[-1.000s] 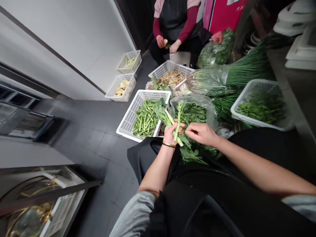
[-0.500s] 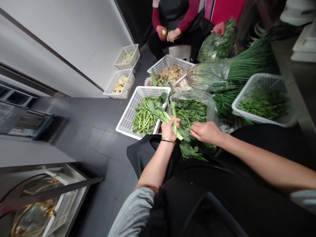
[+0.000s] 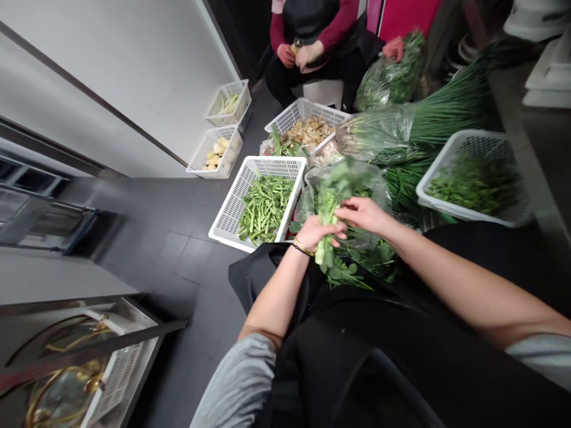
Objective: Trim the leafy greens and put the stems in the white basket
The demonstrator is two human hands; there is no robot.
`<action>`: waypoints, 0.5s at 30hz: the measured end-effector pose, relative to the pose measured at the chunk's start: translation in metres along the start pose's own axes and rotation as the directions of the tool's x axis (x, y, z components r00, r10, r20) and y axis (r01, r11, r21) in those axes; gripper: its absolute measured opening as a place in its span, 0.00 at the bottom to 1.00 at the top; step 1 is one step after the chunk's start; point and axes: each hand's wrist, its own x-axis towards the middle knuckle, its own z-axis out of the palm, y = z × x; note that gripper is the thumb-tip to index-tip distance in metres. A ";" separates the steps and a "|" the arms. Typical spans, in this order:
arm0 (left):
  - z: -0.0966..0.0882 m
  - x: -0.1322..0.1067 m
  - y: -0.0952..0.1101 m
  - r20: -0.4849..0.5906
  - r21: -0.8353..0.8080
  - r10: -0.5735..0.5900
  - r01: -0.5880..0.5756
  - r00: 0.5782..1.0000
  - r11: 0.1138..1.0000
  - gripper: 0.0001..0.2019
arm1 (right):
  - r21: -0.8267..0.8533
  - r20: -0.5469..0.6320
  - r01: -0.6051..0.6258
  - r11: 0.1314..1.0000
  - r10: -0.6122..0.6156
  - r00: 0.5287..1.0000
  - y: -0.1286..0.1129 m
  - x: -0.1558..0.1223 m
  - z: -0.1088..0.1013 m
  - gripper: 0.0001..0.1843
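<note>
My left hand (image 3: 317, 230) is wrapped round the lower stalks of a bunch of leafy green stems (image 3: 331, 193), held upright above my lap. My right hand (image 3: 366, 214) pinches the same bunch a little higher, fingers closed on a stalk. Behind the bunch lies a clear plastic bag of leafy greens (image 3: 362, 178). Loose leaves (image 3: 352, 270) rest on my black apron (image 3: 383, 356). To the left on the floor stands a white basket of trimmed green stalks (image 3: 236, 205).
A white basket of greens (image 3: 450, 157) sits at the right. A long bundle of chives (image 3: 437, 119) lies behind. A basket of peelings (image 3: 289, 119) is farther back. Another person (image 3: 312, 35) sits at the far end, hands together. Two small baskets (image 3: 209, 160) line the wall.
I have brought the bunch from over the stalk basket rightward and turned it upright. My right hand has risen from the leaves onto the bunch.
</note>
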 end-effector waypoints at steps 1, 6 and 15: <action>0.009 0.001 -0.008 0.046 -0.059 -0.017 0.019 0.999 0.998 0.18 | 0.113 0.002 -0.003 0.994 0.002 1.000 -0.004 0.005 0.000 0.21; -0.001 0.001 -0.012 -0.313 -0.277 0.110 -0.202 0.943 0.939 0.13 | 0.414 -0.163 -0.025 0.910 0.101 0.981 -0.001 0.007 -0.020 0.18; -0.004 0.002 -0.024 -0.293 -0.361 0.033 -0.142 0.955 0.921 0.14 | -0.302 0.007 0.508 0.807 -0.531 0.848 -0.003 -0.025 0.020 0.09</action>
